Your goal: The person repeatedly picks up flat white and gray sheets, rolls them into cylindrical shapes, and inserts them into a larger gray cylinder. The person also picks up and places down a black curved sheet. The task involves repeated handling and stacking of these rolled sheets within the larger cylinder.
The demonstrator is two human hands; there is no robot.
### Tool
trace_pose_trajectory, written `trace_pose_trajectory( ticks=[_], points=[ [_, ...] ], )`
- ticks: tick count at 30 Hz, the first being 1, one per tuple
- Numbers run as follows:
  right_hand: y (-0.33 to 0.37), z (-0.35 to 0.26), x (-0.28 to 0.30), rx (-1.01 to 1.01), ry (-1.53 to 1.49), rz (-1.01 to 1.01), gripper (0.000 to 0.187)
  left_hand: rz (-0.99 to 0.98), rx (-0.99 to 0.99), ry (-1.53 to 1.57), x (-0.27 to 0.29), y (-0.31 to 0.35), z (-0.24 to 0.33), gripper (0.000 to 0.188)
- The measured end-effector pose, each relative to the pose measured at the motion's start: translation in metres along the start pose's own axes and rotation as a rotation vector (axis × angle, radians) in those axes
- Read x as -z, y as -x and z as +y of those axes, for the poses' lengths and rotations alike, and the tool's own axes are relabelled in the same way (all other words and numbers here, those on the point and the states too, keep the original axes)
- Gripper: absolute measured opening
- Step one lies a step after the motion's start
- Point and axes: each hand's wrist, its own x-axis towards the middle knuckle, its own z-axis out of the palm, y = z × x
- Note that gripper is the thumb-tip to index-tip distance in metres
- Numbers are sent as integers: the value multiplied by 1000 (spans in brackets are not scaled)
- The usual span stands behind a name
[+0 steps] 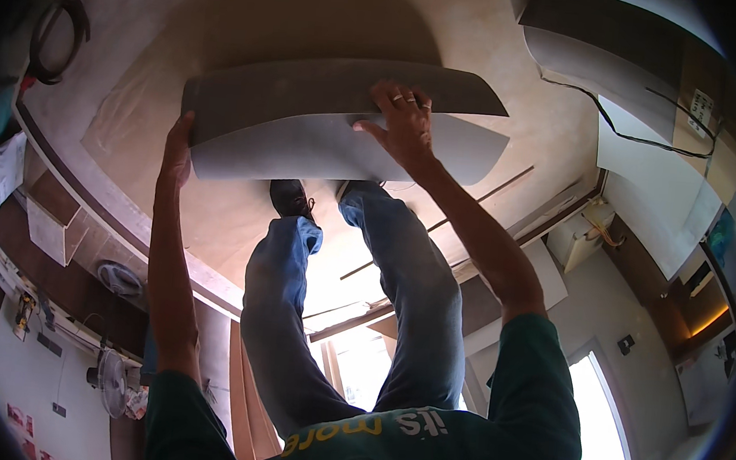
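Observation:
A curved grey sheet [340,146], with a darker face [292,90] folding over a lighter one, is held out in front of my legs above a tan, dusty board surface. My left hand [179,148] grips its left end, thumb along the edge. Over the sheet's upper middle, right of centre, lies my right hand [405,127]; its fingers bend across the dark part while the thumb reaches out over the lighter part. A ring shows on one finger. Part of the left hand's fingers is hidden behind the sheet.
A dark shoe [287,198] shows just below the sheet. A black coil [80,21] lies at far left. Upper right are another dark curved sheet [608,37], a black strip [626,138] and a white panel [661,188]. A fan [113,385] stands lower left.

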Motion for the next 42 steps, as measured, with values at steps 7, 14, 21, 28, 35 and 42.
trace_pose_trajectory(
  ticks=[7, 14, 21, 28, 35, 42],
  points=[
    [27, -20, -22, 12, -21, -53, 89, 4, 71, -150, 30, -24, 31, 64],
    [23, -16, -12, 40, -63, -119, 100, 228, -250, -749, 22, -8, 68, 50],
    [-30, 0, -1, 30, -21, -55, 83, -177, -998, -1336, -152, 81, -20, 60],
    [-50, 15, -17, -14, 140, -12, 65, -146, -866, -1542, -200, 38, -36, 98],
    [-36, 10, -3, 61, 79, -31, 81, -115, -741, -1507, -179, 22, -43, 100],
    [7, -23, -17, 4, 77, -249, 119, -123, -851, -1494, -188, 27, -40, 85]
  ],
)
